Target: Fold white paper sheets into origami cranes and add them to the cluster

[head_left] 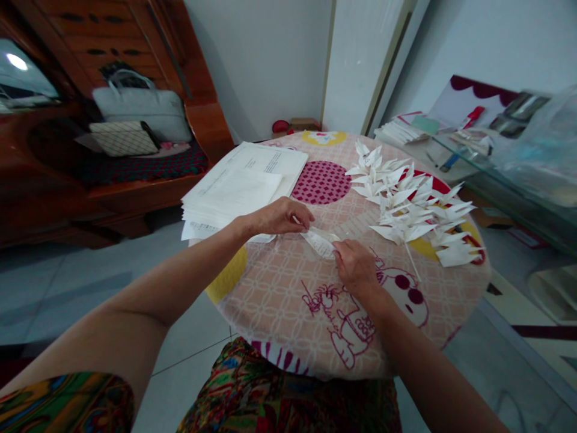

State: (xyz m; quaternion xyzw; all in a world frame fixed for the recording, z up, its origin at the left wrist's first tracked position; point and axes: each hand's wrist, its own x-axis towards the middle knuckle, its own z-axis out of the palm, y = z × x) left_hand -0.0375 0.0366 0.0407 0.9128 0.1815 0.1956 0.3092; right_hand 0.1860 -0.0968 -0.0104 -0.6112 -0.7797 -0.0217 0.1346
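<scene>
Head view, contents as found.

1. Folded paper strip (321, 242): small, white, printed, partly folded. It lies near the middle of the round table (279, 300), a little toward the near edge, and is held at both ends.
2. Left hand (282, 216): fingers curled, thumb and fingertips pinching the strip's far end. The forearm crosses the table's left edge.
3. Right hand (356, 267): knuckles up, fingers bent and gripping the strip's near end. The wrist lies over the cartoon dog drawn on the tablecloth.
4. Stack of sheets (243, 186): white printed pages, loosely squared, at the table's left edge. The lowest pages overhang the rim, just beside the left hand.
5. Pile of folded paper figures (415, 207): many white, pointed, winged shapes heaped along the right edge, apart from the strip.
6. Tablecloth: pink lattice pattern with a dark red circle and yellow patches.
7. Wooden bench (135, 192): off the table's far left. It carries a grey bag (144, 111) and a quilted bag (124, 137).
8. Glass shelf (496, 180): off the right edge, with assorted clutter too blurred to list.
</scene>
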